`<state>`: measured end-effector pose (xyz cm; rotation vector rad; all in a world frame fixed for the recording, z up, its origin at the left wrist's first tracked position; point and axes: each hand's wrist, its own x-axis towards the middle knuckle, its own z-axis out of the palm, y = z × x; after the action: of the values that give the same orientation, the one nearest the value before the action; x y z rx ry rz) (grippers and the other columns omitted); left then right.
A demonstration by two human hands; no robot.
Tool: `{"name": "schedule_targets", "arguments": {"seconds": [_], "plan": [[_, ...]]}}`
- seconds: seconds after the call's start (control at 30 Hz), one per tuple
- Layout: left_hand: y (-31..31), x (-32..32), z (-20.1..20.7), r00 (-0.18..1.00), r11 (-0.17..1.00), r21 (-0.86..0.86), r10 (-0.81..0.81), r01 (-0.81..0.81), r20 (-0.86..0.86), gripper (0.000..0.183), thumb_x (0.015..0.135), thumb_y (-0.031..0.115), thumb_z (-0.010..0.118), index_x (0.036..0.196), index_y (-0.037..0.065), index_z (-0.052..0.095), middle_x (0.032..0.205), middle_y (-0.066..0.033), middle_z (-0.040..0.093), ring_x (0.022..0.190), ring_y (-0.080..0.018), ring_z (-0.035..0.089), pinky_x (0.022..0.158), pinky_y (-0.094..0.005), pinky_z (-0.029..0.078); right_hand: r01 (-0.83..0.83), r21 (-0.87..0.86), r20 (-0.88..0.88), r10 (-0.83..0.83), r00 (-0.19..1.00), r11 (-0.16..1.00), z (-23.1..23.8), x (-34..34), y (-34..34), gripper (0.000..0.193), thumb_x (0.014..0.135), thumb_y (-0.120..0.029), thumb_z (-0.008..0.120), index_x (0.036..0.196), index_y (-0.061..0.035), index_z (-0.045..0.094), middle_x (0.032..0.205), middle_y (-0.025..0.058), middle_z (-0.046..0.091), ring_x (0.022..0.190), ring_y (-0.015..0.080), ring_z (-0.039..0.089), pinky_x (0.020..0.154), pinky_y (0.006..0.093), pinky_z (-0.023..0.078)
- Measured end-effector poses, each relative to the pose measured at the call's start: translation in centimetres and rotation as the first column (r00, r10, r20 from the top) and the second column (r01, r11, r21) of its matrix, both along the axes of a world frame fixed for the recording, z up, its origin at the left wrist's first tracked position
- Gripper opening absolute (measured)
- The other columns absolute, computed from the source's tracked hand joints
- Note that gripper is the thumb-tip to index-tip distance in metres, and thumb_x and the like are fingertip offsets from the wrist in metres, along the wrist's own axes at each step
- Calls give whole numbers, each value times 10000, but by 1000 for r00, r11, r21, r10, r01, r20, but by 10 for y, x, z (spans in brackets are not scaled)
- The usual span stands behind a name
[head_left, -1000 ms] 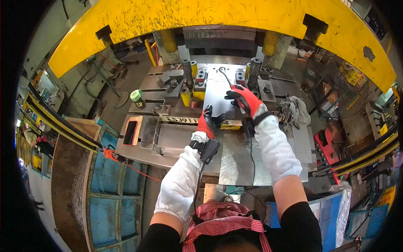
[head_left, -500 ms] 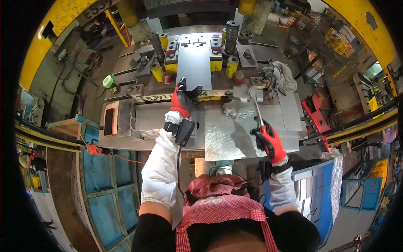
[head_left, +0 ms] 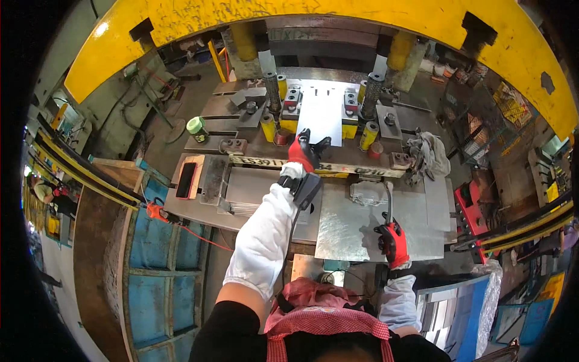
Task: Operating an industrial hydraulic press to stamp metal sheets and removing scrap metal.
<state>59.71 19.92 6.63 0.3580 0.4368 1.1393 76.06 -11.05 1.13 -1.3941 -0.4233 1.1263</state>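
Observation:
My left hand (head_left: 307, 152), in a red and black glove, is open at the near edge of a bright flat metal sheet (head_left: 321, 117). Its thumb and fingers are apart and overlap that edge. The sheet lies between two die blocks (head_left: 291, 101). My right hand (head_left: 392, 242), gloved alike, is closed around the handle of a long-shafted metal tool (head_left: 389, 202). The tool points away from me, its tip beside a small pile of thin metal pieces (head_left: 368, 193). Whether the tip touches them, I cannot tell. Under the pile lies a broad metal plate (head_left: 344, 223).
A yellow press frame (head_left: 289, 13) arches overhead. Guide posts (head_left: 373, 96) flank the die. A stack of grey sheets (head_left: 253, 192), a phone (head_left: 186, 180), a green-lidded container (head_left: 196, 128) and a grey rag (head_left: 429, 154) lie about. A red control box (head_left: 471, 208) stands right.
The view has shifted, so the bench sits lower and further right. My right hand's tool has drawn back from the front rail to beside the small pile. My left hand stays at the sheet's near edge.

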Motion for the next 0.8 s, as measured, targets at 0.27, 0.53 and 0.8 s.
{"name": "schedule_targets", "arguments": {"seconds": [0.27, 0.53, 0.8], "plan": [[51, 10, -28, 995, 999, -1, 42, -42, -86, 318, 855, 236, 527, 1110, 56, 464, 1000, -171, 563, 837, -331, 594, 713, -422, 549, 154, 36, 32, -155, 987, 987, -34, 23, -33, 157, 810, -177, 574, 886, -43, 547, 633, 28, 528, 452, 119, 474, 397, 255, 385], [14, -21, -11, 955, 955, -30, -296, 296, 10, 529, 852, 502, 473, 1190, 96, 465, 1080, -118, 590, 904, -261, 588, 731, -339, 499, 211, 34, -310, -191, 931, 977, -92, 47, -49, 244, 832, -309, 556, 978, -138, 460, 708, 84, 562, 457, 190, 523, 334, 292, 387], [-158, -203, -78, 290, 925, 380, 366, -8, -884, 344, 851, 252, 567, 1128, 48, 566, 999, -96, 640, 926, -223, 604, 773, -334, 484, 312, 114, -331, -260, 907, 943, -87, 32, -43, 306, 845, -317, 541, 1079, -151, 436, 758, 102, 578, 441, 195, 517, 331, 296, 391]]}}
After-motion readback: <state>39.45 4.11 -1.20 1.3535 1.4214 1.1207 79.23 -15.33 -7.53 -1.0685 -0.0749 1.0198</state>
